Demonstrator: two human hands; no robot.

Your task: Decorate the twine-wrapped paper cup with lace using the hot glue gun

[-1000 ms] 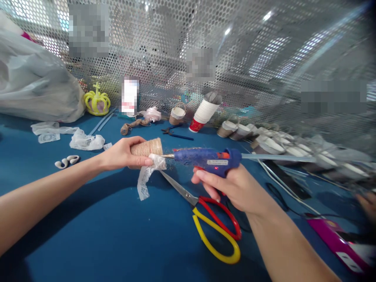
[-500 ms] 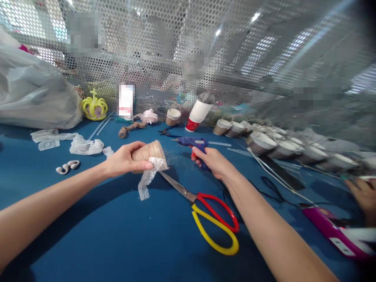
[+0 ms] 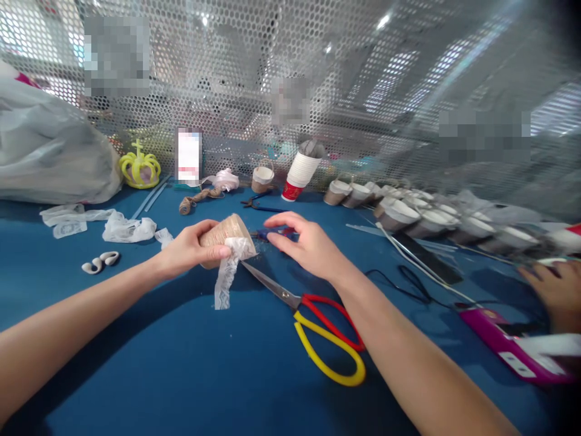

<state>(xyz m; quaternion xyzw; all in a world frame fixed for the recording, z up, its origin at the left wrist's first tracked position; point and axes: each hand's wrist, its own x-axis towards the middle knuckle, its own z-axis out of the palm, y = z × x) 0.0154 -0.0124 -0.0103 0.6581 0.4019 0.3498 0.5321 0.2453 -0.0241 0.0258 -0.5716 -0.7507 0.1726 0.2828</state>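
Note:
My left hand (image 3: 190, 245) is closed around a twine-wrapped cup (image 3: 227, 236) tilted on its side. The thumb presses a strip of white lace (image 3: 224, 281) against the rim, and its loose end hangs down. My right hand (image 3: 306, 242) is open, fingers apart, just right of the cup. A blue glue gun (image 3: 261, 234) is mostly hidden behind that hand and the cup, its tip near the cup rim. Below lie scissors (image 3: 290, 298) with one red and one yellow handle, the blades pointing at the cup.
Lace scraps (image 3: 129, 228), a twine bundle (image 3: 185, 206), pliers (image 3: 254, 201) and a stack of paper cups (image 3: 302, 169) lie or stand behind. Several wrapped cups (image 3: 399, 213) line the right back. A purple power strip (image 3: 494, 339) and another person's hand (image 3: 551, 284) are at right.
My right hand has let go of the glue gun, which is now lower and closer to the cup. That hand has opened and moved left. My left hand still holds the cup and lace.

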